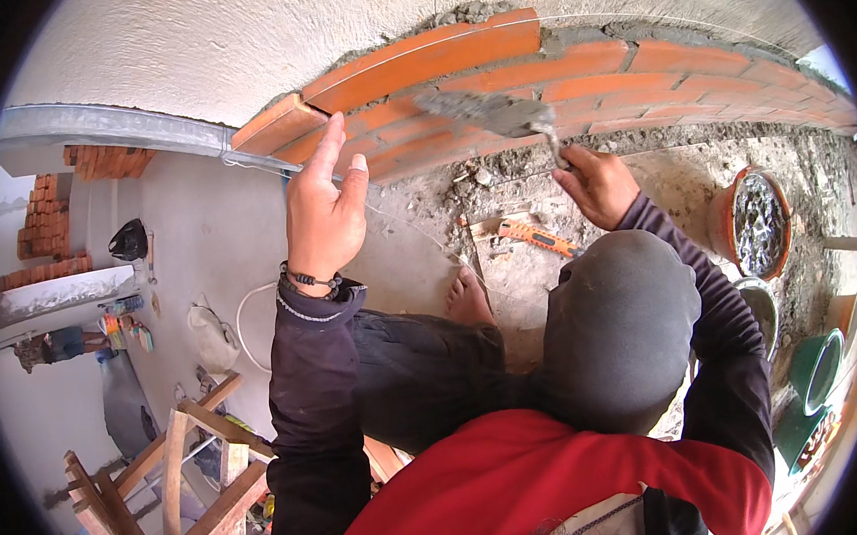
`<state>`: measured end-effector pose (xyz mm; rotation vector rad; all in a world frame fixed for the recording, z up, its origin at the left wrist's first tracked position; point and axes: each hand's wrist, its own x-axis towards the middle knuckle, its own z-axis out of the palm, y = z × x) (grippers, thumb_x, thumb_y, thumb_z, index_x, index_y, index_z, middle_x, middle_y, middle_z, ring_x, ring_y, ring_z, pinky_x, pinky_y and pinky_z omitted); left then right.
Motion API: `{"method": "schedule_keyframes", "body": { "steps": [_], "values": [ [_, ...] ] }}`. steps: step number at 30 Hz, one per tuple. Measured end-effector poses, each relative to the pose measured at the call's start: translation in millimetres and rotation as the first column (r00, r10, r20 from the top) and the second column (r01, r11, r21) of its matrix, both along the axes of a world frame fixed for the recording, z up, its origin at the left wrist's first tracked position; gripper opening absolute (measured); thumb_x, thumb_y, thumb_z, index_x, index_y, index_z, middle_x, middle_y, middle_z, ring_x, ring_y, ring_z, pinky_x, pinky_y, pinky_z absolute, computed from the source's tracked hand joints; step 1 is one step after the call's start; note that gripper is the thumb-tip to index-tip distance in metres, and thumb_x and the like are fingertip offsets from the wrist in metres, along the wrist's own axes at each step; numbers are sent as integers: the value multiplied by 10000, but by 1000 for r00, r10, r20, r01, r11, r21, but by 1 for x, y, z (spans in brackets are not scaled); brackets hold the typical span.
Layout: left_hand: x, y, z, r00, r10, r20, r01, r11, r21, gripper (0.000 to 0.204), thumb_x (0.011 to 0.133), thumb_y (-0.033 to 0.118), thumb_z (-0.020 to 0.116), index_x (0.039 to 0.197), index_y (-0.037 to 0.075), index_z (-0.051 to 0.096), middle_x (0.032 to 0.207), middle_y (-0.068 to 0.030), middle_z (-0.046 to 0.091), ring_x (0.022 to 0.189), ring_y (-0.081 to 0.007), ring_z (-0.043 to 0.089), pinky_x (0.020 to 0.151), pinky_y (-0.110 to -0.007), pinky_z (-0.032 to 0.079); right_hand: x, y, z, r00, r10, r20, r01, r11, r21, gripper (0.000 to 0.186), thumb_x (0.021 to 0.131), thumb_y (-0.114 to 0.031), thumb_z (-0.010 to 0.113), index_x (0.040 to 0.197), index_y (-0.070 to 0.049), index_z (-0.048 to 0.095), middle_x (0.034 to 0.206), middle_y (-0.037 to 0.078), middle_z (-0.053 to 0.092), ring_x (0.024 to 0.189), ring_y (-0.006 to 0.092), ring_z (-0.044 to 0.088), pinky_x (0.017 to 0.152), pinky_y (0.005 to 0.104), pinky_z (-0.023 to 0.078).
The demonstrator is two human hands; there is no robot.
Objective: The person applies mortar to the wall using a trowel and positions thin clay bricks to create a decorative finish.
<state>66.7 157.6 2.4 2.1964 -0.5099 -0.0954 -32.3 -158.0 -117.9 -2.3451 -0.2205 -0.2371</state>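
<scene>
My left hand (324, 210) is raised with its fingers stretched out, holding nothing. Its fingertips are at the end brick (281, 126) on the top course; whether they touch it I cannot tell. My right hand (599, 186) grips the handle of a trowel (498, 114). The blade, coated in grey mortar and slightly blurred, is in front of the orange brick wall (583, 64). Beside the end brick, a longer brick (427, 56) lies along the top, with wet mortar behind it. A thin string runs along this course.
At the right stands an orange-rimmed bucket (721, 218) of wet mortar, with green buckets (810, 369) nearer. An orange-handled tool (538, 237) lies on a board by my bare foot (469, 297). A metal post (121, 124) meets the wall's left end. A wooden frame (173, 475) stands lower left; brick stacks (43, 220) are beyond.
</scene>
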Motion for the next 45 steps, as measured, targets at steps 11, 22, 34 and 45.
{"method": "schedule_keyframes", "body": {
  "steps": [11,22,34,45],
  "values": [
    [-8,1,3,1000,9,15,-10,998,65,565,972,141,551,1455,-66,341,1480,-228,415,1383,-287,404,1095,-347,356,9,-13,-7,989,-140,-53,138,989,-48,248,900,-230,644,1018,-15,601,768,217,646,754,425,638,652,482,500],
    [-7,-35,-13,958,-138,253,88,976,199,606,950,163,561,1476,-22,323,1534,-244,310,1421,-339,330,1136,-378,297,-23,-61,-4,975,-205,-83,206,979,-5,249,873,-163,675,998,36,595,632,194,548,580,366,586,567,402,457],
    [5,-16,1,939,-199,282,121,954,273,563,944,93,502,1476,6,338,1536,-206,326,1414,-337,341,1134,-389,313,26,-26,113,829,542,139,-359,705,-611,212,718,-119,653,927,-141,625,914,-1,615,948,203,562,910,368,417],
    [9,-29,1,926,-226,301,122,937,328,603,920,23,490,1483,-31,283,1521,-263,309,1436,-362,279,1167,-451,235,55,62,101,479,852,212,-599,493,-631,112,742,-197,586,835,-177,644,846,-40,579,1003,177,540,1017,364,363]
  ]
}}
